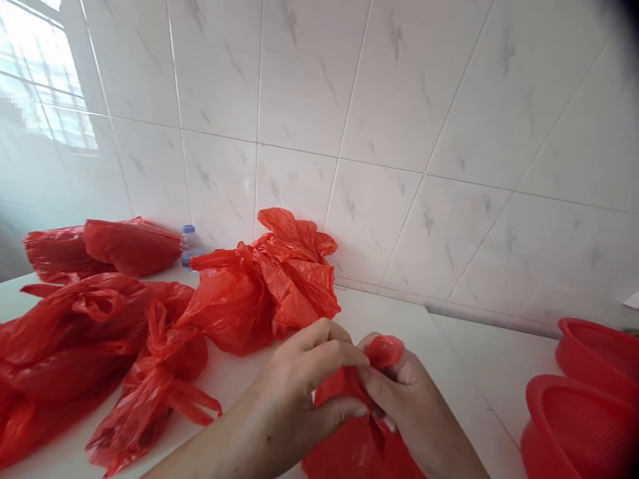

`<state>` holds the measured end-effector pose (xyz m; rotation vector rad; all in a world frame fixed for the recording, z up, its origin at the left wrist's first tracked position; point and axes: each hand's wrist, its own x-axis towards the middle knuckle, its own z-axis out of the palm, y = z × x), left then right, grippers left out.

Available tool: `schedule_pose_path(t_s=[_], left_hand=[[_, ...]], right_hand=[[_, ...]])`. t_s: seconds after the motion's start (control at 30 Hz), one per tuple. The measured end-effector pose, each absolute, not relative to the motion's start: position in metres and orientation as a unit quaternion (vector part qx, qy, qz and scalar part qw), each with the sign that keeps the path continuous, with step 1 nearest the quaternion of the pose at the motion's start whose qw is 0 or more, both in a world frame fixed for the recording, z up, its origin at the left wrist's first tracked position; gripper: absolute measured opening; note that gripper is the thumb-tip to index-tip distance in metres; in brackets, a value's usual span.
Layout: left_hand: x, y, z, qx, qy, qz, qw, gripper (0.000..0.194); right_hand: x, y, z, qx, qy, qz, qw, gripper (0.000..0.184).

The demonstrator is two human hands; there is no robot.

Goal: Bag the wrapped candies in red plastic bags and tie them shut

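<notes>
Just above the front of the white table, a thin red plastic bag [357, 449] hangs between my two hands. My left hand [309, 389] is curled over its upper part from the left, fingertips meeting the fingers of the other hand. My right hand [407, 389] pinches the bag from the right, and a bunched end sticks up between thumb and fingers. Where the hands overlap, the gathered plastic is partly hidden. Closest to my left hand, crumpled red bags [294, 286] lie behind it. A tied red bag [154, 392] rests to the left of my forearm.
More full red bags [64, 339] cover the left of the table, with folded red bundles [130, 246] behind them. A small clear bottle [190, 247] with a blue cap stands near the tiled wall [299, 86]. Red baskets [534, 426] sit at the right edge.
</notes>
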<state>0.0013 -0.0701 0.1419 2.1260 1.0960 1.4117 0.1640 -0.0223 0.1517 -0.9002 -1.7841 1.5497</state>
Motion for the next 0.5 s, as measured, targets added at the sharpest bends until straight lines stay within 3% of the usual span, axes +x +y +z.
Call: schedule_pose_path(t_s=[0.13,0.23,0.4,0.5], left_hand=[[0.002,-0.059,0.131,0.743,0.428,0.493,0.15,0.01],[0.001,-0.053,0.129,0.699,0.469,0.513,0.169,0.011],[0.002,-0.053,0.127,0.631,0.448,0.524,0.356,0.012],[0.004,-0.052,0.123,0.604,0.428,0.523,0.422,0.015]], right_hand=[[0.168,-0.02,0.149,-0.355,-0.679,0.583,0.27,0.029],[0.176,-0.015,0.15,-0.344,-0.672,0.587,0.293,0.03],[0.194,-0.005,0.15,-0.267,-0.74,0.544,0.292,0.046],[0.205,0.001,0.148,-0.244,-0.792,0.5,0.252,0.041]])
